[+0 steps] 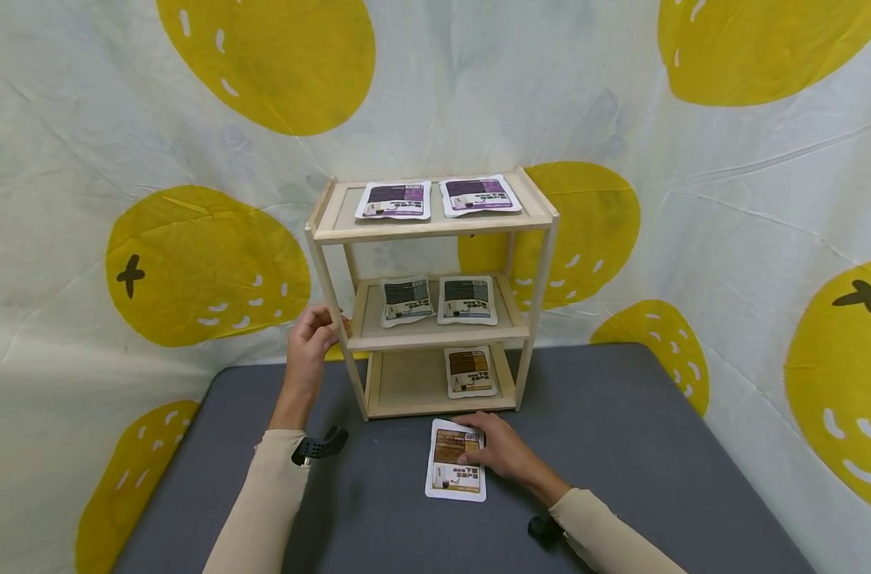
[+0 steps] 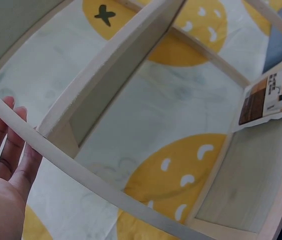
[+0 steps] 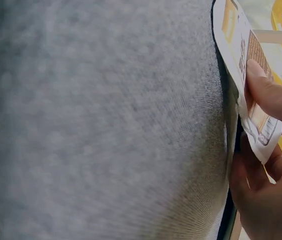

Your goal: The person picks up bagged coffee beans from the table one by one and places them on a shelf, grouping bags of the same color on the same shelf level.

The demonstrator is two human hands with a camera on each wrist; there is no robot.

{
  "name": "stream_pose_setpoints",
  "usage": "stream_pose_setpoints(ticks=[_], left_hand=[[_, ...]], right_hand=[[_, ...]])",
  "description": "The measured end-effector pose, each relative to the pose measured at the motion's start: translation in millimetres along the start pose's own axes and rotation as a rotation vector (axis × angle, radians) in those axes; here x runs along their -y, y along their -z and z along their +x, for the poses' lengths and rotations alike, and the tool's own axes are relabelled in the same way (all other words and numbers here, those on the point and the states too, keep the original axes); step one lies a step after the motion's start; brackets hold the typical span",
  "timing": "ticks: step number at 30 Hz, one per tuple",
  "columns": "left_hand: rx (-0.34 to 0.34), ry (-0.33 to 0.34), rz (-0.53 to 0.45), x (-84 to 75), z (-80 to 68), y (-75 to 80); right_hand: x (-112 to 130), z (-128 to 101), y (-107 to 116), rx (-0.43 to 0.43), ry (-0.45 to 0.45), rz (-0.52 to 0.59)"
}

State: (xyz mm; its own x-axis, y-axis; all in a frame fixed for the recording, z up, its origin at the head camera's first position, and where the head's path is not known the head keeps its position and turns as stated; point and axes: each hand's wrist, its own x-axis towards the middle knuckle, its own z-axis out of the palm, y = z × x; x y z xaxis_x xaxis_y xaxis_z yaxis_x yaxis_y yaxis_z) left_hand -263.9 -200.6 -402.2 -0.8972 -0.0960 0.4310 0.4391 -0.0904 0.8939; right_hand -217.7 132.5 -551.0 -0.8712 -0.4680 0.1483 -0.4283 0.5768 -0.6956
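A white pouch with a brown label [image 1: 455,466] lies at the table's front middle, below the rack. My right hand [image 1: 503,450] pinches its right edge; in the right wrist view the thumb [image 3: 265,90] is on the printed face and the fingers are at the underside. My left hand [image 1: 311,339] touches the left side of a three-tier wooden rack [image 1: 435,343] at middle-shelf height. In the left wrist view its loosely bent fingers [image 2: 13,142] reach behind the rack's post [image 2: 81,162].
Two purple-labelled pouches [image 1: 395,201] lie on the top shelf and two dark green-labelled pouches [image 1: 467,300] on the middle one. A brown-labelled pouch [image 1: 471,372] is at the bottom shelf's right. The grey table [image 1: 621,446] meets a patterned cloth [image 1: 751,183] behind.
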Motion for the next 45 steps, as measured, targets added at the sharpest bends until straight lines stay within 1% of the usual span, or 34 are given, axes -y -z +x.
stream_pose_setpoints(ticks=[3, 6, 10, 12, 18, 23, 32, 37, 39, 43, 45], left_hand=[[0.001, 0.003, -0.003, -0.5, 0.1, -0.6], [0.002, 0.005, -0.006, -1.1, 0.4, -1.1], [0.007, 0.006, -0.009, -2.2, 0.9, -1.5], [0.010, 0.008, -0.007, -2.5, 1.1, -1.7], [0.012, 0.010, -0.002, -2.3, 1.6, -1.4], [0.008, 0.010, -0.001, -3.4, 2.4, -1.4], [0.004, 0.016, 0.001, -2.5, 1.5, -1.4], [0.000, 0.014, 0.001, -1.3, 0.2, -0.5], [0.000, 0.013, 0.000, -0.9, -0.2, -0.1], [0.004, 0.011, -0.002, -0.6, -0.7, 0.3], [0.006, 0.011, -0.004, -0.6, -0.8, 0.2]], right_hand=[[-0.3, -0.2, 1.7, 0.041, -0.026, 0.115], [-1.5, 0.5, 3.7, 0.066, -0.018, 0.193], [-4.8, 1.8, 5.1, 0.094, 0.035, 0.221], [-6.7, 2.4, 5.0, 0.106, 0.048, 0.243], [-8.8, 2.6, 5.1, 0.142, -0.001, 0.378], [-5.5, 2.4, 7.4, 0.150, -0.020, 0.402], [-3.7, 1.1, 6.4, 0.183, -0.049, 0.356], [-2.0, 0.2, 8.7, 0.191, -0.079, 0.403], [-2.3, 0.3, 9.1, 0.182, -0.066, 0.396], [-5.1, 1.1, 8.5, 0.168, 0.000, 0.351], [-6.9, 1.8, 7.9, 0.168, 0.013, 0.342]])
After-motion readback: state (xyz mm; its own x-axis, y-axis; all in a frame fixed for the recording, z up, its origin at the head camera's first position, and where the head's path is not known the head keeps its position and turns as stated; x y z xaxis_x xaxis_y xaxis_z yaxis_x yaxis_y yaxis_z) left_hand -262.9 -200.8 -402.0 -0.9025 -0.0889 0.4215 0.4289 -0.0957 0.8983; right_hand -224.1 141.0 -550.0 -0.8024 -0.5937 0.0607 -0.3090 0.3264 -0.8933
